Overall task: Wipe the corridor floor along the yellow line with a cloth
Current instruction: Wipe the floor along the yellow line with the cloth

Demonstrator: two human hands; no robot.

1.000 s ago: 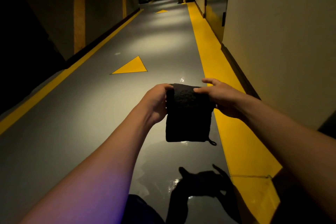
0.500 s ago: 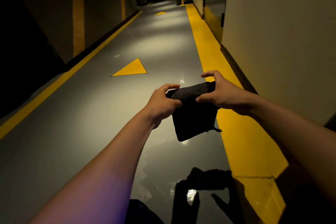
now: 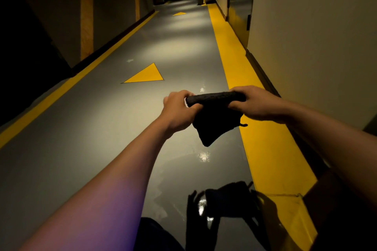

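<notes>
Both hands are out in front at the centre of the frame, and between them is the cloth (image 3: 216,120), dark, held in the air above the grey corridor floor (image 3: 102,132). The left hand (image 3: 179,110) has its fingers curled round the cloth's left end; the right hand (image 3: 255,104) grips the right end, fingers wrapped over the top edge. That top edge is rolled into a tight bar between the two fists, and the rest hangs down to a point toward the lower centre. A small loop sticks out at the cloth's right side. No label or writing on it can be read. The yellow line (image 3: 263,138) runs from the lower right up to the top centre, along the right wall (image 3: 316,36), just right of the cloth. A yellow triangle (image 3: 146,75) is painted on the floor left of centre, and the hands' shadow (image 3: 224,206) falls at the bottom.
</notes>
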